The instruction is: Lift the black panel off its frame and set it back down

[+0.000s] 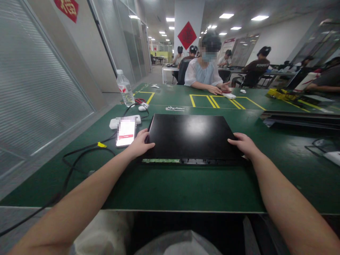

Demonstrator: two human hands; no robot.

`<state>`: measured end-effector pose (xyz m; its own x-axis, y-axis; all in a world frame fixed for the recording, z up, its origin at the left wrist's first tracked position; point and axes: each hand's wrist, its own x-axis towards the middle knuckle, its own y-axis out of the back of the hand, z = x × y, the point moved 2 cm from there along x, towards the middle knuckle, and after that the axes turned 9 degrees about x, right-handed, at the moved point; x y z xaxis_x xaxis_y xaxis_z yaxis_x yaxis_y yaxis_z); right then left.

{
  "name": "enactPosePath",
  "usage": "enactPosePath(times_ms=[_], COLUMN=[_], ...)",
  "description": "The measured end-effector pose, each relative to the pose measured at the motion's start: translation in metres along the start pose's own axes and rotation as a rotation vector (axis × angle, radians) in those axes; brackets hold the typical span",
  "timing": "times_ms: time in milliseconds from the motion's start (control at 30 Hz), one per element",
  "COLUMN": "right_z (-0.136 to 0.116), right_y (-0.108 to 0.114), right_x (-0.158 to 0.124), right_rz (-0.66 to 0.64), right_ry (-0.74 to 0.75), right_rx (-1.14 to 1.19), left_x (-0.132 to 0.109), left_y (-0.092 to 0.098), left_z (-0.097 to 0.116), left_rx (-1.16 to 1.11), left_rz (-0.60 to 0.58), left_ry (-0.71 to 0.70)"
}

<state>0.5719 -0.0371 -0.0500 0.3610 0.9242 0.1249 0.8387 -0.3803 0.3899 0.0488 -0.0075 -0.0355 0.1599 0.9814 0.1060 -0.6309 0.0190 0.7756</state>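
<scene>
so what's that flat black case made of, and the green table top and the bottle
Black case: probably painted sheet metal with a satin finish, since it gives a soft, blurred glare of the ceiling lights; it could also be plastic.
Green table top: looks like a rubber or vinyl mat, with a dull sheen and yellow lines marked on it.
Bottle: clear plastic, see-through, with a white cap.

Flat panel: glossy black
Table mat: dark green, yellow line markings
Bottle: clear, red label
Wall sign: red diamond
Cable: black
</scene>
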Motion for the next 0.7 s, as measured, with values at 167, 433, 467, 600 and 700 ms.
enactPosePath(times_ms=[167, 433, 467, 600, 700], right_z=[-0.008, -0.002, 0.000, 0.001, -0.001], right_y=[-0.003, -0.002, -0.002, -0.003, -0.003], right_x=[-0.002, 0.000, 0.001, 0.002, 0.001], right_rz=[0.023, 0.014, 0.015, 0.014, -0.001], right_ry=[-0.050, -0.045, -0.035, 0.008, 0.042], right_rx=[-0.136, -0.168, -0.173, -0.240, -0.335], left_x=[-0.001, -0.002, -0.002, -0.003, -0.004], left_y=[0.001, 0.002, 0.001, 0.001, 0.000], left_z=[0.010, 0.014, 0.013, 0.014, 0.016], left_rx=[0.094, 0.141, 0.153, 0.204, 0.207], left_rz=[-0.022, -0.052, -0.050, -0.046, -0.061], left_ry=[0.047, 0.048, 0.044, 0.039, 0.034])
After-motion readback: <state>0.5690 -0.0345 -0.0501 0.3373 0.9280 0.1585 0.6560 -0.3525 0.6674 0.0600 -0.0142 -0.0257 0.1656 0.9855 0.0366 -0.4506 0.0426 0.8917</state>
